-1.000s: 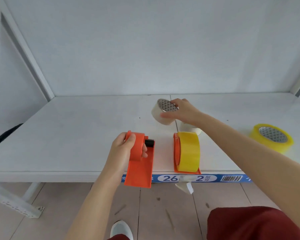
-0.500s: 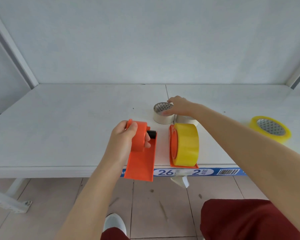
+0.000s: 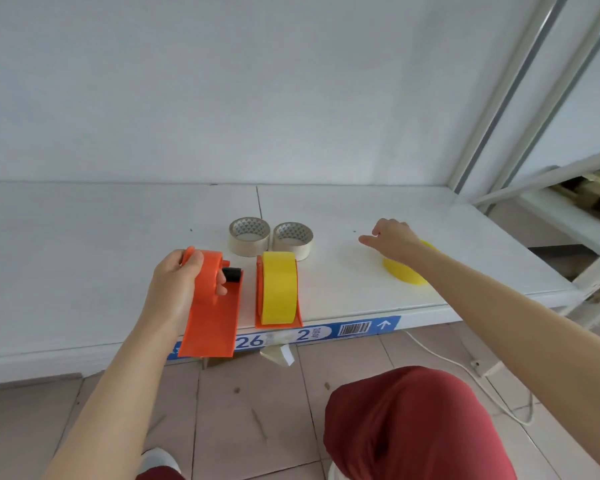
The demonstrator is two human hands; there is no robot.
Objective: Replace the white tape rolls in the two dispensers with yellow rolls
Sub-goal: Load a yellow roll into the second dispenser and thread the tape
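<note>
Right hand [image 3: 392, 239] moved along white shelf [image 3: 84, 237], fingers [image 3: 366, 240] loose (left hand [image 3: 174, 285] grips dispenser [image 3: 212, 323]).

White shelf [image 3: 84, 254] w/ blue label strip [image 3: 361, 329]; white cable [image 3: 444, 355] on tiled floor [image 3: 250, 410].

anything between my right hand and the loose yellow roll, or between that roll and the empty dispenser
Nothing visible separates the right hand from the loose yellow roll just under it. Along the shelf, the loaded dispenser stands between that roll and the empty dispenser in the left hand.
</note>
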